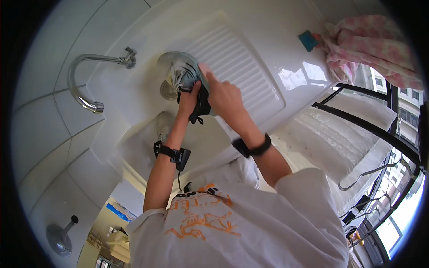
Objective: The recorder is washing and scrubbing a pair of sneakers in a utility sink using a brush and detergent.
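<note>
A grey-and-black sneaker (184, 73) with pale laces is held over the basin, its toe pointing away from me. My left hand (189, 102) grips it at the ankle opening, the thumb lying on the outside and the other fingers partly hidden. Against the shoe's right side, by the sole, is my right hand (225, 99), its fingers mostly curled. A pale pink edge shows at its fingertips; whether that is a finger or a held thing I cannot tell. A second sneaker (164, 124) rests in the basin beside my left forearm, partly covered by it.
The white sink (134, 96) has a ribbed washboard (239, 67) on the right. A curved chrome tap (76, 82) stands at the left, near the drain (168, 90). A teal sponge-like piece (308, 41) and pink-patterned cloth (371, 49) are at upper right, above a dark-framed window.
</note>
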Motion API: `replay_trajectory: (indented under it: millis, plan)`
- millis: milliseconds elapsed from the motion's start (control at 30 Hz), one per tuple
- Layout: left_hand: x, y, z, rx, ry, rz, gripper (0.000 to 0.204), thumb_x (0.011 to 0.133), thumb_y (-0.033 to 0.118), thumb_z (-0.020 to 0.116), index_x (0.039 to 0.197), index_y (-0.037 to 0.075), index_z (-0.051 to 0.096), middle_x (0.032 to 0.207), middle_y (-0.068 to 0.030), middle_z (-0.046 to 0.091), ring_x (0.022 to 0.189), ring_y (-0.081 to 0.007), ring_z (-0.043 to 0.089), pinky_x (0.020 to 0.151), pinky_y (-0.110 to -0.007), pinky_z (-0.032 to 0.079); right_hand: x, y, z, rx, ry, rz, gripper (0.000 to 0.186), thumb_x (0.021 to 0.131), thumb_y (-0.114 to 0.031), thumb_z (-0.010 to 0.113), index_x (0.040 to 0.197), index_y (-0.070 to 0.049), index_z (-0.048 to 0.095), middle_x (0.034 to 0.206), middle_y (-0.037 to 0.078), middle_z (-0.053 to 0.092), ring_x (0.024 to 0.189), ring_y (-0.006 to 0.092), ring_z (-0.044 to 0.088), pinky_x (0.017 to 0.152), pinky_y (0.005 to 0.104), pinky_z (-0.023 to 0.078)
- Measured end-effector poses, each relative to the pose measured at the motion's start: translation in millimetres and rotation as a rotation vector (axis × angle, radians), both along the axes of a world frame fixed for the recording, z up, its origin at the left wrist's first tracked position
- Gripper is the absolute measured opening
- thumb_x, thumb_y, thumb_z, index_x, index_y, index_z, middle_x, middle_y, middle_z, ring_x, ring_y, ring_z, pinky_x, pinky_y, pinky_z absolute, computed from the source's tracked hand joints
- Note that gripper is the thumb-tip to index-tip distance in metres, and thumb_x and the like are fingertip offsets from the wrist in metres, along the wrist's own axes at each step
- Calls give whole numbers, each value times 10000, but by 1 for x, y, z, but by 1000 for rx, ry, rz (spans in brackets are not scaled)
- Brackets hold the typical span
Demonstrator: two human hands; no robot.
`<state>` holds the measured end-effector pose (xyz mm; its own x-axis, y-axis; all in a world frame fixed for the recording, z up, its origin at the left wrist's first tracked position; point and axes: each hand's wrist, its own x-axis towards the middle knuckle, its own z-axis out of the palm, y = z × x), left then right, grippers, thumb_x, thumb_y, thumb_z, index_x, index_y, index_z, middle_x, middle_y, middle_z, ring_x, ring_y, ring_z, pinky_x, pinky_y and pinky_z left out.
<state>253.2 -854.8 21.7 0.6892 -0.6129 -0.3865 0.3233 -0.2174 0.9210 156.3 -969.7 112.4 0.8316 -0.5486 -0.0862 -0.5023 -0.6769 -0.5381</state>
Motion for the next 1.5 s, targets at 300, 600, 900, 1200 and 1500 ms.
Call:
replay_trajectory:
  millis: [300, 600, 900, 1200, 1500]
  plan:
    - [0, 4, -7, 48, -149, 29, 325, 963, 301, 614, 1107, 10, 630, 1044, -56, 657, 974, -172, 581, 895, -324, 444, -81, 26, 54, 111, 238, 58, 517, 876, -94, 516, 1393, -95, 484, 619, 195, 607, 586, 405, 617, 567, 503, 494]
    - [-9, 46, 63, 219, -441, -53, 364, 959, 267, 585, 1115, -61, 609, 1037, -252, 663, 981, -434, 605, 858, -422, 468, 28, -20, 42, 674, -286, -131, 299, 964, -243, 574, 1151, -17, 637, 567, 75, 511, 509, 147, 466, 512, 328, 379]
    - [30, 154, 120, 597, -512, -135, 385, 938, 257, 626, 1156, -58, 591, 1092, -241, 652, 1004, -403, 603, 902, -398, 463, 190, 17, -5, 867, -657, 179, 111, 951, -64, 498, 1059, -45, 478, 801, 53, 593, 666, 155, 549, 607, 283, 435]
    - [64, 167, 167, 541, -613, -90, 365, 885, 226, 682, 1071, -78, 603, 959, -281, 646, 885, -450, 593, 795, -430, 492, 244, 37, -41, 984, -619, 284, 137, 917, 89, 415, 974, -35, 399, 1093, 147, 639, 1063, 225, 596, 914, 345, 494]
    - [66, 149, 158, 349, -415, -147, 371, 889, 180, 696, 1148, -63, 589, 1072, -168, 663, 933, -267, 597, 904, -356, 468, 223, 23, -41, 1093, -650, 332, 132, 924, 88, 397, 974, -31, 421, 1144, 155, 631, 1096, 229, 600, 946, 355, 498]
